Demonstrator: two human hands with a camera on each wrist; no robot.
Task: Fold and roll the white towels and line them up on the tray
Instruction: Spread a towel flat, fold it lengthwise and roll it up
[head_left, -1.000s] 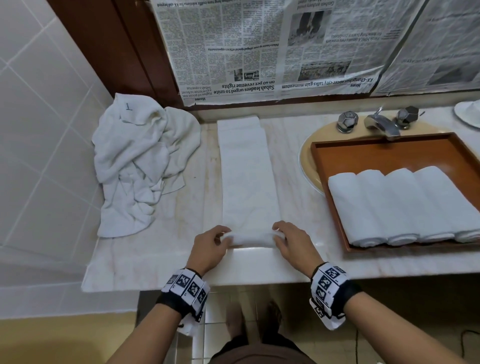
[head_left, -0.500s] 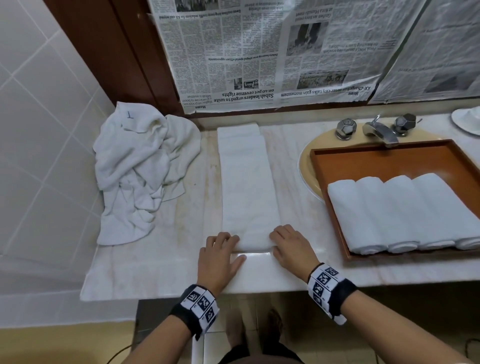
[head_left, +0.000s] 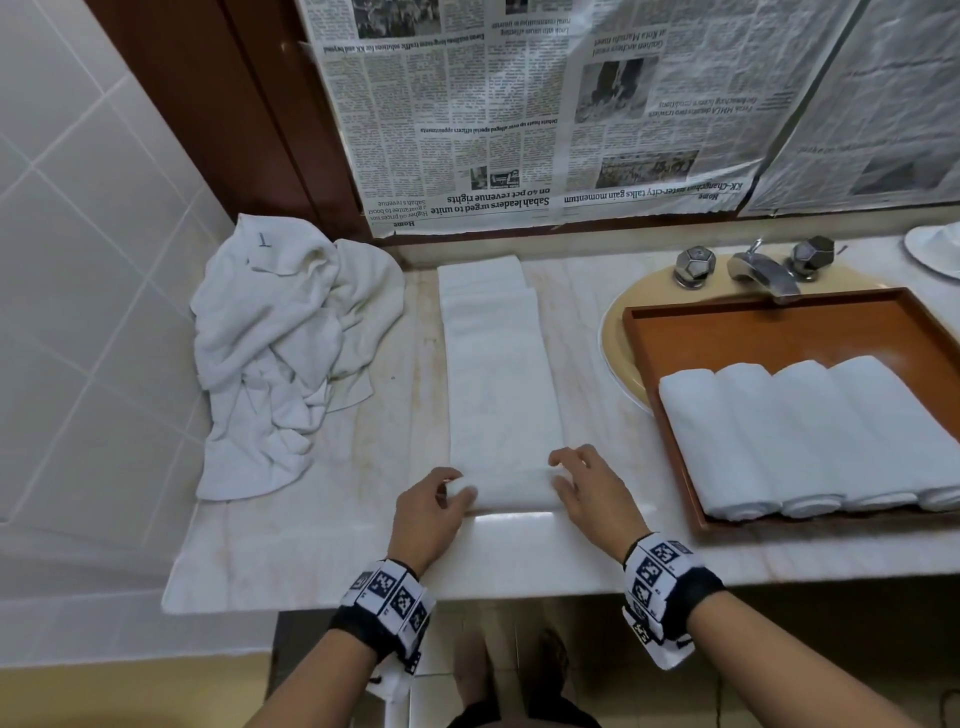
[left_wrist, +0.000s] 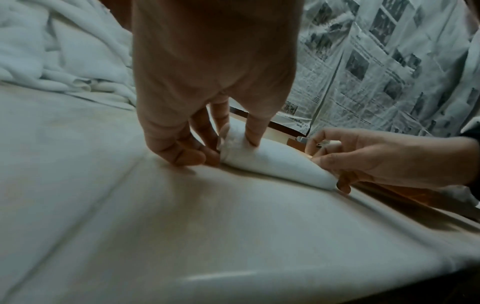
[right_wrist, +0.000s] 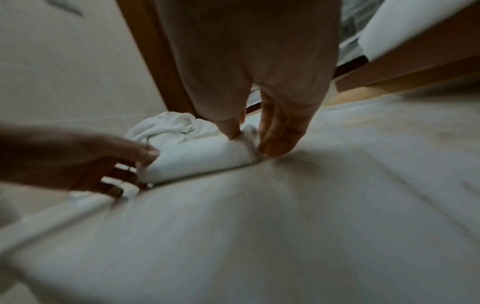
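A long folded white towel strip (head_left: 496, 374) lies on the marble counter, running away from me. Its near end is rolled into a short roll (head_left: 511, 491) (left_wrist: 272, 162) (right_wrist: 197, 160). My left hand (head_left: 441, 499) (left_wrist: 223, 148) grips the roll's left end, thumb on top and fingers curled at its side. At the roll's right end my right hand (head_left: 574, 483) (right_wrist: 249, 142) does the same. The wooden tray (head_left: 779, 322) sits over the sink at the right and holds several rolled white towels (head_left: 810, 436) side by side.
A heap of unfolded white towels (head_left: 291, 353) lies against the tiled wall at the left. The tap and handles (head_left: 761, 267) stand behind the tray, and newspaper (head_left: 571, 114) covers the mirror. The counter's front edge (head_left: 467, 592) runs just below my wrists.
The roll has grown a little thicker and moved slightly up the strip. Half a second ago my fingers lay flat over it; now both hands curl round its ends again.
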